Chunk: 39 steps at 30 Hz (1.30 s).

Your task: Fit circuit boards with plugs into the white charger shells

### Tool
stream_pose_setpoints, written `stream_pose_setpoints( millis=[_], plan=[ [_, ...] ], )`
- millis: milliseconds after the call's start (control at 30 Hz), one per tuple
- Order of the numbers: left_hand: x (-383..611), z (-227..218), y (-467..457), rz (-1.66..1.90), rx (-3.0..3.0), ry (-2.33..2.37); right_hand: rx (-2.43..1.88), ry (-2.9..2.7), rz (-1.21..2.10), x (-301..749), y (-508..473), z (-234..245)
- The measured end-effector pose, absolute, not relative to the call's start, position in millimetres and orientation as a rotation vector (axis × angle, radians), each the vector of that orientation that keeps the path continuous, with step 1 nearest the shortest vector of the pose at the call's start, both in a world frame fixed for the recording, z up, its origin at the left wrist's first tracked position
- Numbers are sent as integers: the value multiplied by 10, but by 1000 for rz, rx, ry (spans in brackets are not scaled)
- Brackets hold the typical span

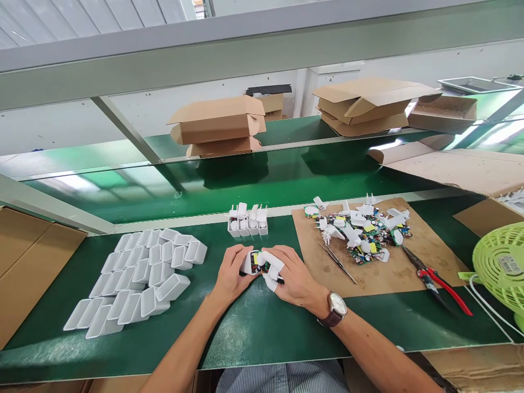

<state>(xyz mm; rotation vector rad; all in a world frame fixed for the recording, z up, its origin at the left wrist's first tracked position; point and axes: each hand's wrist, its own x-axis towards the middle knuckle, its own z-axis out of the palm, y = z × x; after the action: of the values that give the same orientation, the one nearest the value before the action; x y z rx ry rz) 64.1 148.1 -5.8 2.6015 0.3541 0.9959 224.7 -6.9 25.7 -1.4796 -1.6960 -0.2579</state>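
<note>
My left hand is closed round a white plastic charger case above the green bench. My right hand, with white covers on its fingertips, grips a circuit board that sits at the mouth of the case. How far the board is inside cannot be made out. Just behind my hands, a row of filled white cases stands with plug pins pointing up. To the left are many empty white cases in loose rows. A heap of circuit boards with white plug parts lies to the right.
Tweezers and red-handled pliers lie on a brown cardboard sheet. A green fan stands far right. Cardboard boxes rest behind the bench on the green conveyor. Another carton is at the left edge.
</note>
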Motion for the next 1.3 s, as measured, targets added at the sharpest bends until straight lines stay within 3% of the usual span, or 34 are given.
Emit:
stream_pose_setpoints(
  millis=[1300],
  plan=[
    [626,-27,1482,1021,2626,347,-1464,-1708,-166,2262,-64,253]
  ],
)
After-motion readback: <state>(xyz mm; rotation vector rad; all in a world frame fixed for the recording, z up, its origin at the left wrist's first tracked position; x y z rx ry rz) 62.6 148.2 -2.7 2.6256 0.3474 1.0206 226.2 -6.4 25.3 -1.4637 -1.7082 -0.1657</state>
